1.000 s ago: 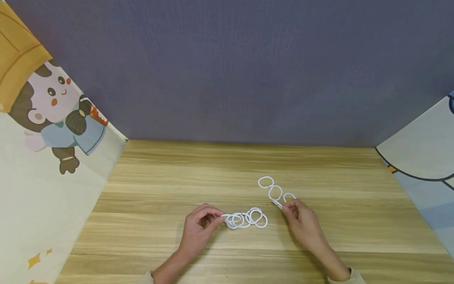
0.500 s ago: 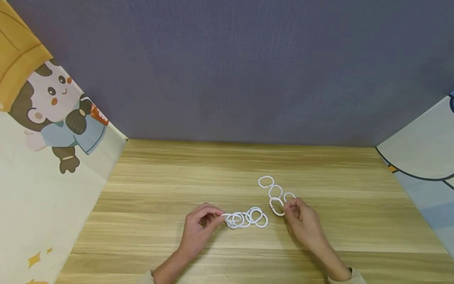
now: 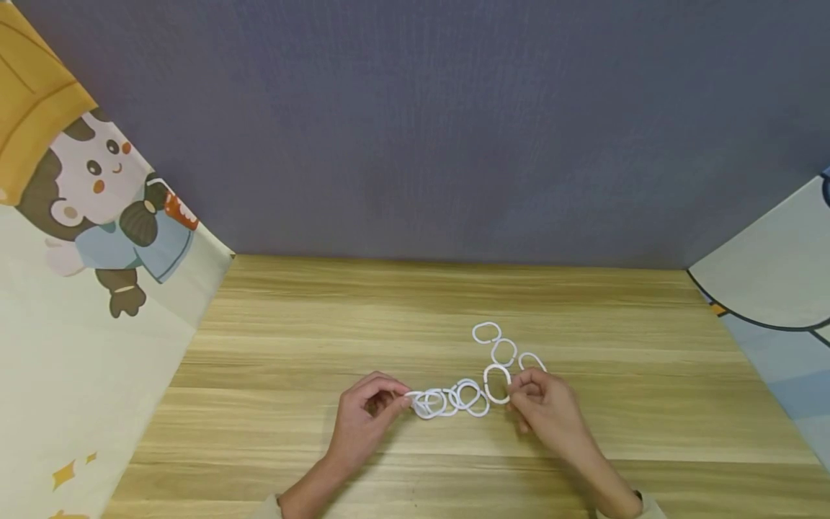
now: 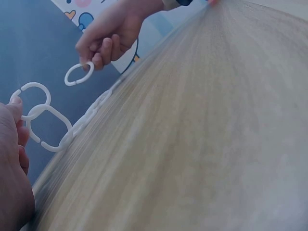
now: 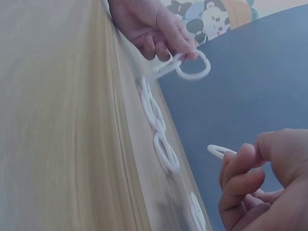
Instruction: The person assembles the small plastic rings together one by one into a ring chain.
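Observation:
My left hand (image 3: 366,414) pinches the end link of a white plastic link chain (image 3: 456,407) between thumb and fingertips. In the left wrist view that end is raised, and the rest of the chain (image 4: 89,115) trails along the tabletop. A separate oval white link (image 3: 485,384) with a small gap in its rim is pinched by my right hand (image 3: 551,414). It stands just right of the chain's free end, above the table in the left wrist view. Part of its rim is hidden by the right fingers.
Loose white links lie beyond the right hand: an oval one (image 3: 486,323), another one (image 3: 494,352) close below it, and one (image 3: 530,354) partly behind the right hand. The wood-grain table (image 3: 324,310) ends at a dark blue-grey back panel (image 3: 415,144). Printed panels flank both sides.
The link in my right hand has turned from edge-on to face-on and moved left and nearer, towards the chain's free end. My left hand and the chain have stayed nearly still.

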A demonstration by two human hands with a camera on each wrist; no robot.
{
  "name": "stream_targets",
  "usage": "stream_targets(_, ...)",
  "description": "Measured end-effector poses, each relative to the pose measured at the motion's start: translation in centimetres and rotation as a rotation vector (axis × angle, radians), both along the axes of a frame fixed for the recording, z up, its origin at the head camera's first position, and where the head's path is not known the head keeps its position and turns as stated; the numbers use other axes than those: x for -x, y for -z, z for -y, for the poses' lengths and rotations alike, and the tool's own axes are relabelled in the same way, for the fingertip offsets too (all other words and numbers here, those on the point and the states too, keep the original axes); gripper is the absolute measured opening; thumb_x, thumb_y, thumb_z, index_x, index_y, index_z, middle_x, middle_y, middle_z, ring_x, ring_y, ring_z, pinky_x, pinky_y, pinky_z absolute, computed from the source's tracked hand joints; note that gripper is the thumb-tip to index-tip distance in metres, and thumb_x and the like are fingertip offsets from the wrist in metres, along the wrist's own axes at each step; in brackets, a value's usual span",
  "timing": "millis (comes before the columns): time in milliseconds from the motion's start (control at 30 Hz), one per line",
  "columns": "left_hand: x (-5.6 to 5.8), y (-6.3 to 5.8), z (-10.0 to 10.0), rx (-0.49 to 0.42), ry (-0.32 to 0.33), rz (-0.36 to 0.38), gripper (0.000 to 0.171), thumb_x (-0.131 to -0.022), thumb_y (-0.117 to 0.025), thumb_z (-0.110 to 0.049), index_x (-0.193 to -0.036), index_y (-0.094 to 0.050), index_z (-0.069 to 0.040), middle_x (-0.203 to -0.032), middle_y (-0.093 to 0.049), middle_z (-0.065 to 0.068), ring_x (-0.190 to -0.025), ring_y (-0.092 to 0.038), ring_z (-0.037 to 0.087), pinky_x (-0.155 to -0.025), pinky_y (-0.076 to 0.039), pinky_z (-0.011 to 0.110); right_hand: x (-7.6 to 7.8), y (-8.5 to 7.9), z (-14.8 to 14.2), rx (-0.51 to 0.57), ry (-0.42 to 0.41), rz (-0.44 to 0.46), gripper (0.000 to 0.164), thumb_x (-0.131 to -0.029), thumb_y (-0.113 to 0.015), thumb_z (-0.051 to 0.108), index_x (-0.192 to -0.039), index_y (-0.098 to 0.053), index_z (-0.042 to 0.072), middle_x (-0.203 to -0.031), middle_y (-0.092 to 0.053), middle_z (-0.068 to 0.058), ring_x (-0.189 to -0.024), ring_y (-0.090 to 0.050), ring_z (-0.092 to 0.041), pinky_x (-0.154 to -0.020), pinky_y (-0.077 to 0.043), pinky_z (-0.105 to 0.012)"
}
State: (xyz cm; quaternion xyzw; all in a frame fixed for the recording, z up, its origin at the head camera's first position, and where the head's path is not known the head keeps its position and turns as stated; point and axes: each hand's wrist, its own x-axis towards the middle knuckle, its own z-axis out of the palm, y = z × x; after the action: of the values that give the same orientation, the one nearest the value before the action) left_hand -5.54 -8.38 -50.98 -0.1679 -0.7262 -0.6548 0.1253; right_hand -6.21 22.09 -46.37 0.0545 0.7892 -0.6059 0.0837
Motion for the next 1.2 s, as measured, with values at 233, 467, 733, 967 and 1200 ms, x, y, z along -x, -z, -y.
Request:
stream_targets(233, -0.1, 0.0, 0.0, 0.007, -0.001, 0.005, 0.018, -0.090, -0.087, 0.006, -0.101, -0.081, -0.007, -0.088, -0.073, 0.008, -0.073, -0.059, 0.004, -0.057, -0.049, 0.019, -0.4, -0.3, 1.3, 0.077, -0.026, 0.056, 0.010, -0.094, -0.062, -0.011, -0.103, -0.063, -0.009, -0.077, -0.069, -0.013, -0.049, -0.053, -0.012, -0.047, -0.045, -0.021)
stream_targets(467, -0.1, -0.1, 0.0, 0.006, 0.000, 0.006, 0.018, -0.090, -0.087, 0.006, -0.100, -0.081, -0.007, -0.088, -0.073, 0.008, -0.072, -0.057, 0.003, -0.056, -0.048, 0.019, -0.6, -0.9, 2.4, 0.114, -0.077, 0.045, 0.013, -0.092, -0.062, -0.009, -0.105, -0.061, -0.010, -0.076, -0.070, -0.011, -0.048, -0.053, -0.010, -0.046, -0.043, -0.020)
stream_targets(733, -0.1, -0.1, 0.0, -0.008, 0.009, 0.008, 0.017, -0.089, -0.087, 0.006, -0.100, -0.080, -0.006, -0.089, -0.074, 0.010, -0.072, -0.058, 0.004, -0.056, -0.048, 0.019, -0.7, -1.1, 3.6, 0.165, -0.140, 0.062, 0.011, -0.097, -0.062, -0.005, -0.107, -0.061, -0.008, -0.077, -0.071, -0.009, -0.050, -0.053, -0.009, -0.047, -0.040, -0.019)
stream_targets(967, -0.4, -0.1, 0.1, -0.012, 0.023, -0.018, 0.018, -0.090, -0.086, 0.007, -0.100, -0.080, -0.006, -0.089, -0.073, 0.010, -0.072, -0.057, 0.004, -0.055, -0.048, 0.019, -1.4, -1.2, 4.7, 0.195, -0.181, 0.043, 0.013, -0.097, -0.062, -0.005, -0.107, -0.061, -0.011, -0.080, -0.072, -0.013, -0.050, -0.053, -0.008, -0.047, -0.040, -0.018)
stream_targets(1200, -0.7, 0.0, 0.4, -0.025, 0.048, -0.024, 0.017, -0.090, -0.086, 0.008, -0.101, -0.080, -0.004, -0.088, -0.072, 0.011, -0.072, -0.057, 0.005, -0.055, -0.048, 0.019, -2.0, -1.2, 5.7, 0.218, -0.183, 0.057, 0.013, -0.098, -0.064, -0.002, -0.107, -0.062, -0.011, -0.080, -0.072, -0.011, -0.051, -0.052, -0.008, -0.047, -0.040, -0.018)
